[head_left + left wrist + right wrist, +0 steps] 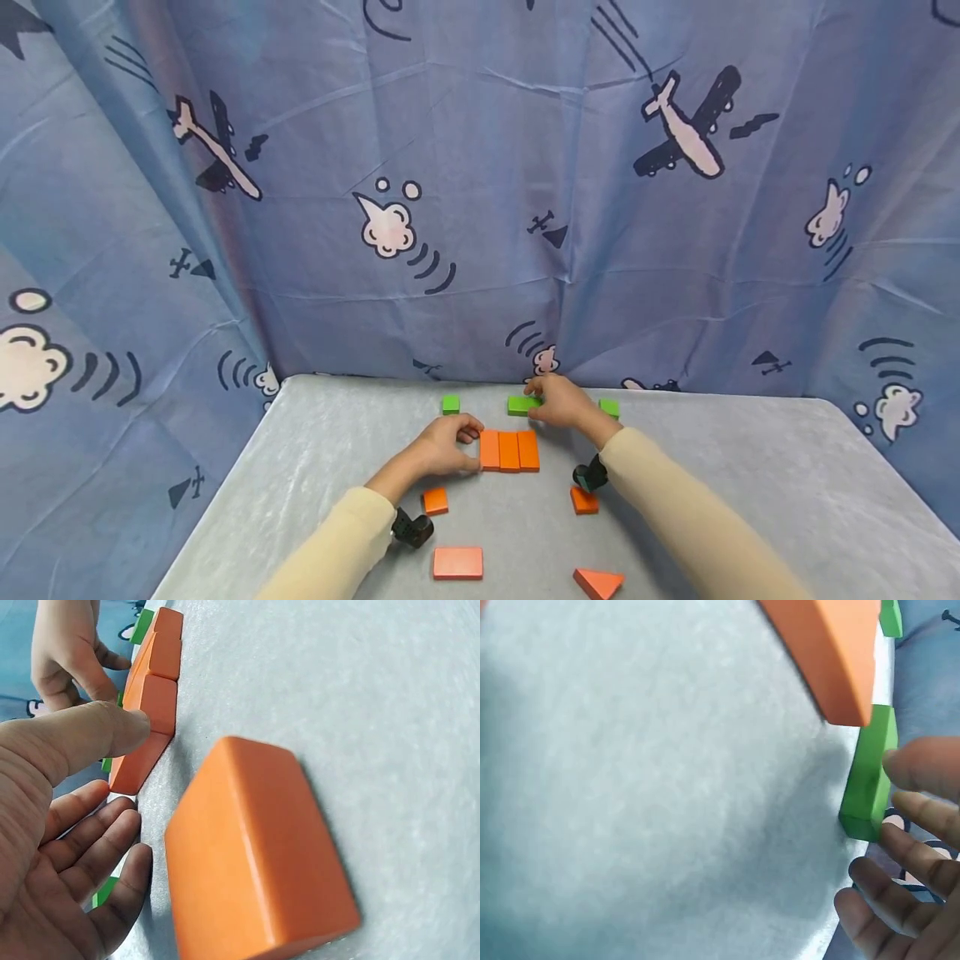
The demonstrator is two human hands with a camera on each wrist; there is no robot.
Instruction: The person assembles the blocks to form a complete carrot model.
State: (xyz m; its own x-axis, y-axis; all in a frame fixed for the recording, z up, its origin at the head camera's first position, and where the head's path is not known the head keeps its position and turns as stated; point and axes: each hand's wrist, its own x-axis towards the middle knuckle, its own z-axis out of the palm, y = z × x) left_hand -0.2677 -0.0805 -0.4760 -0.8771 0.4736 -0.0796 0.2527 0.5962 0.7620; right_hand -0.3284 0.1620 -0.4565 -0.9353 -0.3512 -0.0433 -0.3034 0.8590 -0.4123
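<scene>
Three orange blocks stand side by side at mid-table. My left hand (442, 446) pinches the leftmost orange block (490, 451) at its ends; in the left wrist view the thumb of that hand (71, 817) lies against a corner of this block (139, 765), with the index fingertip at another corner and the other fingers loosely bent. Behind the row, my right hand (561, 402) is at the right part of a long green block (522, 406). In the right wrist view, the thumb of the hand (922, 832) overlaps the edge of the green block (868, 776), fingers spread loosely; contact is unclear.
Small green blocks (451, 405) (609, 408) flank the long one. Nearer me lie small orange blocks (435, 501) (584, 501) beneath the wrists, a pink-orange rectangle (458, 563) and a triangle (598, 583). A blue patterned curtain (465, 167) hangs behind the grey table (337, 450).
</scene>
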